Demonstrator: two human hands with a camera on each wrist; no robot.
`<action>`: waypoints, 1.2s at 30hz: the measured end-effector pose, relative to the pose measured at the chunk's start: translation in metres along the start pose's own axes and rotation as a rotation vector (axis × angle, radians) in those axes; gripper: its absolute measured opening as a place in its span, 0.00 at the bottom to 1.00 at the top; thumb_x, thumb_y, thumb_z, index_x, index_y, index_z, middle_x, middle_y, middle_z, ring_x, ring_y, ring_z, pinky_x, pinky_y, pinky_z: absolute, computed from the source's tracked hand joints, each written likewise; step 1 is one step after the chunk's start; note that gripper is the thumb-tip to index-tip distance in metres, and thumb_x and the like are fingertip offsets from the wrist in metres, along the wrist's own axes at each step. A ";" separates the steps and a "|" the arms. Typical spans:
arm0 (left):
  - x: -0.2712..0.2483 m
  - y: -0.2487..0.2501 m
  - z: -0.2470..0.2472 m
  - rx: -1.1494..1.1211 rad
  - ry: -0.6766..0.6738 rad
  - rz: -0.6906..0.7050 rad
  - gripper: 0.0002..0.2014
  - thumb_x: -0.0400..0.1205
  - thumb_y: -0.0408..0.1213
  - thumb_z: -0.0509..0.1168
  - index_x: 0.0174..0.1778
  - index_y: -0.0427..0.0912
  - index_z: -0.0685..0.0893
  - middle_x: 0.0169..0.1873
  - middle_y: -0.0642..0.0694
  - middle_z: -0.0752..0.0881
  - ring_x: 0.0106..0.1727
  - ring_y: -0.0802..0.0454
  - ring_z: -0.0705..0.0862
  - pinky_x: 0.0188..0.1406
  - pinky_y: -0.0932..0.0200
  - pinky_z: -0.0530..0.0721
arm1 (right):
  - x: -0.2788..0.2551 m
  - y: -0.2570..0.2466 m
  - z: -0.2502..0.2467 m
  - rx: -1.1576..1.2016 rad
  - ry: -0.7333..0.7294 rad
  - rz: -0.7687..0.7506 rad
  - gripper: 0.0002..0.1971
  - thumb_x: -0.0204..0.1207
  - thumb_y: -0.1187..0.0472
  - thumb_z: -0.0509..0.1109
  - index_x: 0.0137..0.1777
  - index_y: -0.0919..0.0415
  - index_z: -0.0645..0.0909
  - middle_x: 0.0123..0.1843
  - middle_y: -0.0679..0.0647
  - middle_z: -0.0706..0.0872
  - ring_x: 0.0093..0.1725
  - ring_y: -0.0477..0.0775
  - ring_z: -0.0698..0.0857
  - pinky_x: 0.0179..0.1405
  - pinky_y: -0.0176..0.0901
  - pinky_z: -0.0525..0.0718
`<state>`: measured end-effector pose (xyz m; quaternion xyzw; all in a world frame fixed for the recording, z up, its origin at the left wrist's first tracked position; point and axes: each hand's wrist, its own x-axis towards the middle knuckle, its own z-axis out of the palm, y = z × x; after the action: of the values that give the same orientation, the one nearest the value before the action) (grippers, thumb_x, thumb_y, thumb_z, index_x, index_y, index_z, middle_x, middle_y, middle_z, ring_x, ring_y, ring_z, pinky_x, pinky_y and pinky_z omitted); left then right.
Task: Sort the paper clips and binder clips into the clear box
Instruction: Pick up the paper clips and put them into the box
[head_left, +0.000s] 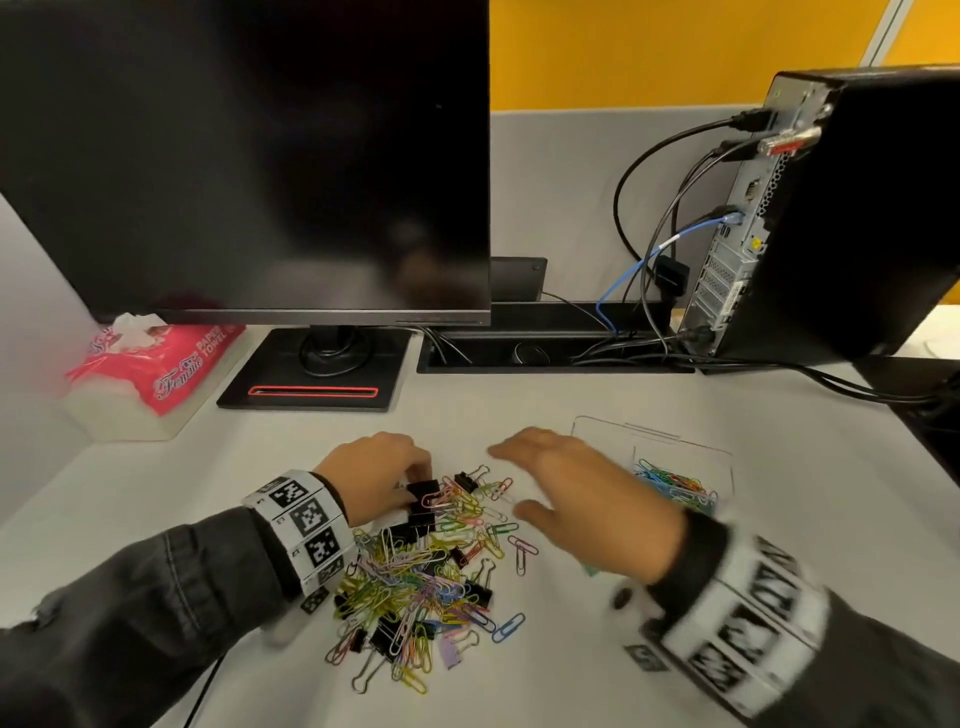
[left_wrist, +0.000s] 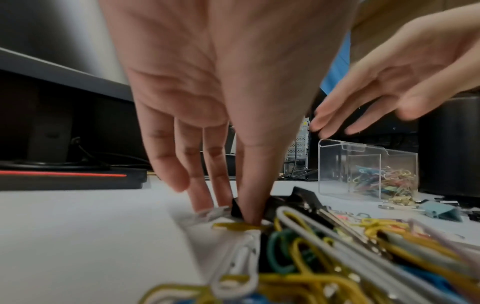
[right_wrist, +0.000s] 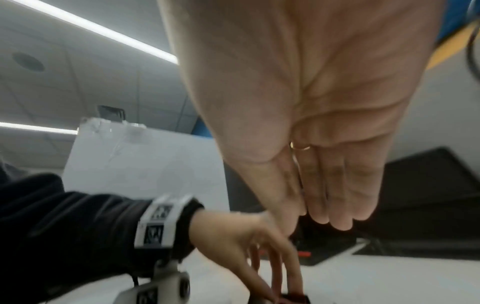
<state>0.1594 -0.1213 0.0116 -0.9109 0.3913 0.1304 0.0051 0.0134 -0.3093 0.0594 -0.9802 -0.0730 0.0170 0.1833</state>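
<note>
A mixed pile of coloured paper clips and black binder clips (head_left: 426, 571) lies on the white desk in front of me. At the pile's far edge my left hand (head_left: 410, 483) pinches a black binder clip (head_left: 422, 488) between thumb and fingers; the left wrist view shows that binder clip (left_wrist: 235, 209) resting on the desk under my left hand (left_wrist: 233, 207). The right hand (head_left: 540, 478) hovers flat with straight fingers and nothing in it, between the pile and the clear box (head_left: 587, 431). Several coloured paper clips (head_left: 675, 488) lie in the box's right part (left_wrist: 363, 170).
A dark monitor (head_left: 249, 156) on its black stand (head_left: 311, 384) rises behind the pile. A pink tissue pack (head_left: 150, 364) lies at the back left. A computer tower (head_left: 841, 218) with cables (head_left: 639, 291) stands at the back right. A loose pale blue binder clip (left_wrist: 439, 211) sits near the box.
</note>
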 end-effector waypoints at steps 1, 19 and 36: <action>-0.001 -0.001 0.001 -0.008 0.019 0.004 0.07 0.79 0.49 0.66 0.52 0.56 0.81 0.50 0.57 0.79 0.48 0.58 0.79 0.43 0.61 0.76 | 0.015 -0.005 0.010 -0.022 -0.023 -0.007 0.26 0.80 0.66 0.65 0.78 0.55 0.67 0.73 0.52 0.74 0.72 0.53 0.73 0.72 0.43 0.71; -0.019 -0.023 -0.006 -0.339 0.027 0.092 0.10 0.82 0.39 0.66 0.56 0.58 0.80 0.45 0.54 0.79 0.44 0.56 0.82 0.48 0.66 0.79 | 0.090 0.007 0.047 -0.035 -0.228 0.022 0.09 0.74 0.66 0.69 0.53 0.63 0.80 0.54 0.58 0.73 0.52 0.59 0.78 0.47 0.45 0.77; -0.037 -0.021 -0.003 -0.439 0.106 0.016 0.10 0.86 0.31 0.52 0.51 0.47 0.77 0.35 0.54 0.78 0.37 0.59 0.77 0.36 0.67 0.73 | 0.097 -0.012 0.055 -0.041 -0.421 -0.141 0.24 0.66 0.51 0.80 0.59 0.59 0.80 0.50 0.53 0.76 0.56 0.58 0.77 0.52 0.50 0.79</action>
<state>0.1504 -0.0805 0.0213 -0.8927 0.3605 0.1643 -0.2150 0.1039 -0.2641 0.0119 -0.9510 -0.1783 0.2070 0.1446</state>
